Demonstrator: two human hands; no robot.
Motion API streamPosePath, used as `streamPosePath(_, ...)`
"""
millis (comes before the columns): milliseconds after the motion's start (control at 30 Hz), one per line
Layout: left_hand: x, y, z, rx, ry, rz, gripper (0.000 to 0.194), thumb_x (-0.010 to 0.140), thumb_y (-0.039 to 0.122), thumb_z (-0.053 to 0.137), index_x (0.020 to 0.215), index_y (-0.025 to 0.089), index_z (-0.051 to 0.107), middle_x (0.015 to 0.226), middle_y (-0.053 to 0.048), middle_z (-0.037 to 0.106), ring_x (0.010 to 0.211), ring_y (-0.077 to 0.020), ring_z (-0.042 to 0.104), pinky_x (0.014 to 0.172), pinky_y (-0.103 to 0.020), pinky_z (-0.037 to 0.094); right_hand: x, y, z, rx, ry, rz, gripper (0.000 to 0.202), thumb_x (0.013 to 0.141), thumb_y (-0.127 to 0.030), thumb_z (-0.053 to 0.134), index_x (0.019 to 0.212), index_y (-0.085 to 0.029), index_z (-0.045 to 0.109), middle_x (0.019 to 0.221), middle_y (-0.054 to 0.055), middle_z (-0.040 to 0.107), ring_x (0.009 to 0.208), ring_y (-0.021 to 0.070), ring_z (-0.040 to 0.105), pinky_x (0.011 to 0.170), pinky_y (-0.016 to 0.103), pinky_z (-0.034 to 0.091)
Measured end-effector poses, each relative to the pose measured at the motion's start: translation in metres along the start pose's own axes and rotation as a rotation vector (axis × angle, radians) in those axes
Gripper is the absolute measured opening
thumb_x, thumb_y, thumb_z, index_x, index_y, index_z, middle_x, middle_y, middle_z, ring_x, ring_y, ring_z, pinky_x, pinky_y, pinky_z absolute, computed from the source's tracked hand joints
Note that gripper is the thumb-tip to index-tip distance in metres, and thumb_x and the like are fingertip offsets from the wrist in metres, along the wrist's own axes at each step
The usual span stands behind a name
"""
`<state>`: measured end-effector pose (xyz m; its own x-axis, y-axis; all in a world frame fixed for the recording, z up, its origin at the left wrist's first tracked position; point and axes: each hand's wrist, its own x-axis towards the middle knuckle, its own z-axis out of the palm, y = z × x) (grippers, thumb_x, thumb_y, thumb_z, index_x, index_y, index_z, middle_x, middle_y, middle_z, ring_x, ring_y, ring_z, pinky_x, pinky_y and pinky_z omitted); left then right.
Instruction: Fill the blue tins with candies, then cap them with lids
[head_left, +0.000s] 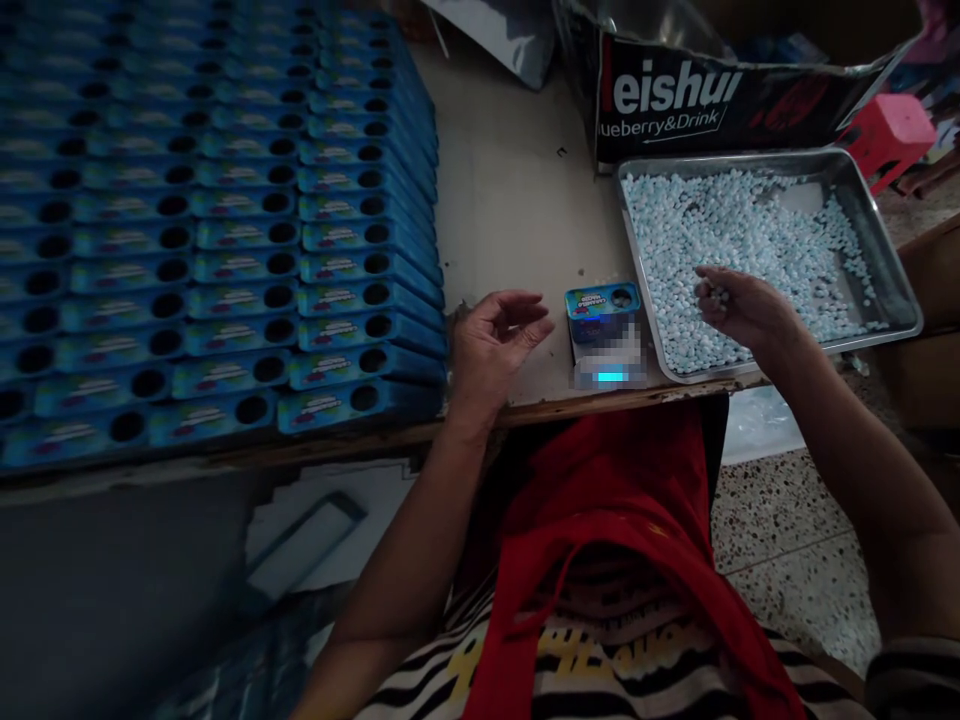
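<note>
My right hand (739, 305) is over the near part of a metal tray (889, 260), its fingers closed round a few small candies. Pale blue and white candies (697, 225) are spread across the tray. Left of the tray, a blue box (600, 300) with a round opening stands on a small scale (609, 365) with a lit display; pale pieces show in the opening. My left hand (506, 335) is just left of that box, fingers apart and curved, holding nothing and not touching the box.
Many blue boxes (240, 235) with round dark openings stand in rows at the left. A black printed carton (675, 105) is behind the tray. Farther right is a red stool (889, 140). The table's front edge (585, 405) runs close to my body.
</note>
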<state>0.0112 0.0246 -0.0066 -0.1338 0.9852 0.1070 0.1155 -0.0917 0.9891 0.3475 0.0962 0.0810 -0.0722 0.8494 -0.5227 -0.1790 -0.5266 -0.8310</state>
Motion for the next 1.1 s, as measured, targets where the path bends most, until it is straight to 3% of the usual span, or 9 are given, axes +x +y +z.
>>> streamPosePath(133, -0.001, -0.003, 0.003, 0.002, -0.016, 0.000, 0.054, 0.081, 0.053, 0.093, 0.122, 0.023, 0.073, 0.115, -0.009, 0.082, 0.110, -0.0254, 0.081, 0.096, -0.039, 0.067, -0.012, -0.005, 0.020, -0.026, -0.081, -0.015, 0.020, 0.083, -0.008, 0.085, 0.095, -0.016, 0.071, 0.070, -0.003, 0.061, 0.054, 0.0041, 0.045, 0.045, 0.012, 0.035)
streamPosePath(333, 0.004, 0.018, 0.024, 0.174, -0.070, 0.166, 0.074, 0.080, 0.048, 0.098, 0.142, 0.027, 0.064, 0.140, -0.013, 0.074, 0.130, -0.0303, 0.073, 0.107, -0.047, 0.064, -0.018, -0.008, 0.042, -0.128, -0.148, -0.192, 0.023, 0.083, -0.025, 0.093, 0.095, -0.017, 0.075, 0.079, 0.001, 0.066, 0.064, 0.0074, 0.053, 0.052, 0.015, 0.041)
streamPosePath(467, 0.010, 0.022, 0.037, 0.314, 0.007, 0.240, 0.081, 0.072, 0.039, 0.105, 0.143, 0.029, 0.066, 0.144, -0.012, 0.074, 0.133, -0.0322, 0.072, 0.114, -0.049, 0.061, -0.001, -0.013, 0.025, -0.307, -0.063, -0.333, 0.022, 0.086, -0.032, 0.083, 0.103, -0.019, 0.078, 0.088, 0.003, 0.070, 0.074, 0.0127, 0.062, 0.065, 0.023, 0.051)
streamPosePath(600, 0.016, 0.011, 0.051, 0.215, -0.081, 0.174, 0.055, 0.079, 0.042, 0.099, 0.125, 0.025, 0.074, 0.116, -0.006, 0.082, 0.110, -0.0273, 0.080, 0.100, -0.041, 0.066, 0.016, -0.004, -0.001, -0.736, 0.134, -0.622, 0.032, 0.079, -0.027, 0.082, 0.111, -0.021, 0.082, 0.132, 0.011, 0.075, 0.131, 0.0302, 0.068, 0.105, 0.043, 0.058)
streamPosePath(667, 0.023, 0.015, 0.059, 0.218, -0.127, 0.253, 0.040, 0.086, 0.037, 0.092, 0.120, 0.025, 0.076, 0.111, -0.004, 0.083, 0.104, -0.0256, 0.079, 0.098, -0.039, 0.065, 0.019, 0.009, -0.005, -0.711, 0.201, -0.666, 0.034, 0.079, -0.025, 0.081, 0.113, -0.022, 0.081, 0.142, 0.011, 0.074, 0.142, 0.0313, 0.064, 0.115, 0.046, 0.054)
streamPosePath(767, 0.040, 0.037, 0.071, 0.377, -0.089, 0.546, 0.026, 0.093, 0.022, 0.079, 0.119, 0.028, 0.079, 0.120, -0.005, 0.083, 0.115, -0.0273, 0.076, 0.110, -0.043, 0.059, 0.019, 0.026, 0.005, -0.314, 0.185, -0.476, 0.023, 0.094, -0.033, 0.073, 0.114, -0.022, 0.075, 0.114, 0.008, 0.082, 0.108, 0.0228, 0.079, 0.101, 0.040, 0.062)
streamPosePath(867, 0.060, 0.058, 0.085, 0.514, -0.071, 0.773, 0.030, 0.099, 0.017, 0.067, 0.122, 0.032, 0.080, 0.129, -0.005, 0.081, 0.129, -0.0300, 0.071, 0.121, -0.050, 0.050, 0.013, 0.030, 0.022, 0.088, 0.074, -0.244, 0.020, 0.104, -0.040, 0.068, 0.109, -0.021, 0.069, 0.092, 0.004, 0.081, 0.080, 0.0183, 0.081, 0.081, 0.032, 0.066)
streamPosePath(967, 0.076, 0.058, 0.099, 0.553, -0.075, 0.832, 0.037, 0.097, 0.015, 0.064, 0.125, 0.033, 0.080, 0.129, -0.005, 0.081, 0.126, -0.0304, 0.071, 0.118, -0.050, 0.051, 0.003, 0.021, 0.035, 0.318, -0.056, -0.128, 0.015, 0.109, -0.035, 0.063, 0.105, -0.021, 0.065, 0.089, 0.006, 0.082, 0.083, 0.0193, 0.084, 0.082, 0.031, 0.068)
streamPosePath(1100, 0.085, 0.035, 0.112, 0.514, -0.062, 0.778, 0.041, 0.092, 0.012, 0.067, 0.126, 0.032, 0.079, 0.122, -0.005, 0.082, 0.113, -0.0296, 0.073, 0.106, -0.046, 0.056, -0.008, 0.009, 0.040, 0.379, -0.069, -0.040, 0.024, 0.115, -0.018, 0.045, 0.101, -0.018, 0.065, 0.084, 0.006, 0.082, 0.082, 0.0154, 0.083, 0.086, 0.028, 0.068)
